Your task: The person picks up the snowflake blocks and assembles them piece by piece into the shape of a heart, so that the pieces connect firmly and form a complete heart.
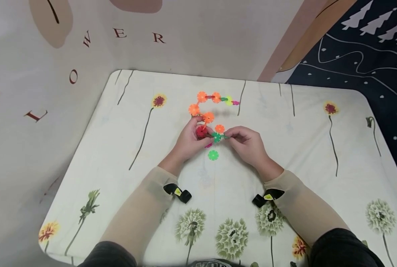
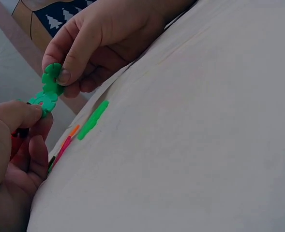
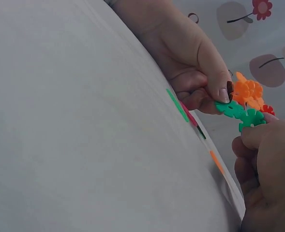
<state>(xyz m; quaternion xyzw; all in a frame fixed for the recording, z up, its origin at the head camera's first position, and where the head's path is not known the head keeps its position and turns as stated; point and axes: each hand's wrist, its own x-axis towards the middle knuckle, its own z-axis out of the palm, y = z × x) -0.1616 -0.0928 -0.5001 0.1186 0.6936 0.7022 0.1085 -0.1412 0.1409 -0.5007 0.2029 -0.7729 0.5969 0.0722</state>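
My left hand (image 1: 189, 141) holds a chain of interlocking plastic snowflake discs, with a red disc (image 1: 201, 131) by its fingers. Orange discs (image 1: 202, 97) run up and away from the hand, and the chain bends right to a yellow disc (image 1: 229, 101) and a magenta one (image 1: 235, 103). Between left thumb and fingers is a green disc (image 2: 44, 101). My right hand (image 1: 248, 145) pinches a second green disc (image 2: 53, 79) by its edge, set at an angle against the first one. The slots where these two meet are too small to make out.
Loose on the flower-printed table cover (image 1: 118, 148) lie a light green disc (image 1: 213, 155), an orange disc (image 1: 219, 128) and a magenta disc (image 1: 208, 145), close below the hands. A printed wall hanging (image 1: 201, 44) rises behind the table's far edge.
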